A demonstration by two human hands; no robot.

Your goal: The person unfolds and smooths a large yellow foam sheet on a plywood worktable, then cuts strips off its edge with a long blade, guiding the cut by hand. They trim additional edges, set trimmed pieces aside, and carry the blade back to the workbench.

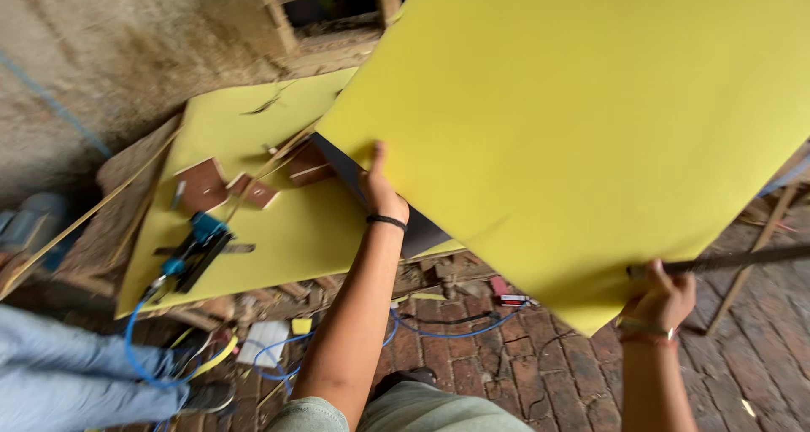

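The left hand (381,186) grips the lower left edge of a big yellow sheet (574,120), fingers curled under it and thumb on top. The right hand (662,301) is closed around the sheet's bottom corner and also pinches a dark metal rule (734,261). The sheet is tilted up over a yellow-topped table (278,229), where a blue power tool (196,246) and small wooden blocks (202,186) lie. Blue cable (439,331) trails across the brick floor (540,373).

Large yellow sheet (574,137) tilted up at right, left hand (381,187) gripping its near-left edge, right hand (662,301) pinching its near corner, second yellow sheet (253,229) lying flat at left, blue power tool (198,246) and brown wooden offcuts (202,186) on it, brick floor (523,373) below.
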